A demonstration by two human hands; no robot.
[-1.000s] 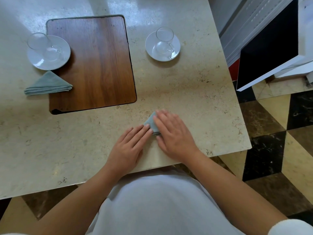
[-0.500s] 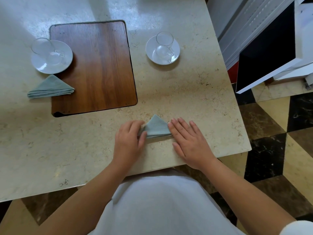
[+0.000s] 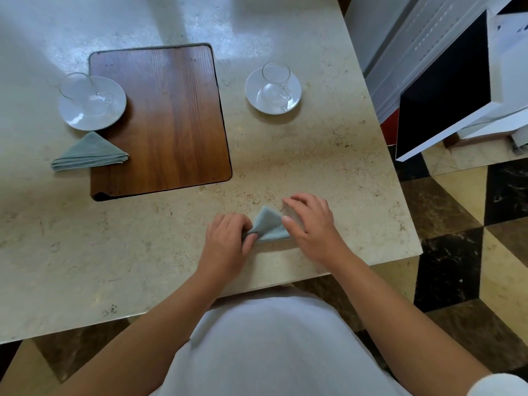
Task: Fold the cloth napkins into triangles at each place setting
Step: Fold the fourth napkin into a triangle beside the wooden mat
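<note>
Finishing the fold, our left hand [image 3: 228,242] and right hand [image 3: 313,224] pinch the napkin [image 3: 268,225] at the table's [image 3: 128,267] front edge; neat placing likely follows.

Right of the wooden board [image 3: 160,121], bare table [image 3: 328,155] runs to the edge, with a saucer [image 3: 271,110] carrying a glass cup [image 3: 275,81] toward the far side. Overlapping the board's left edge sit a second saucer [image 3: 85,124] with a second cup [image 3: 77,87] and a folded napkin [image 3: 91,152]. Near-right of the board, the left hand [image 3: 228,241] and right hand [image 3: 311,224] grip a small napkin [image 3: 270,224].
</note>
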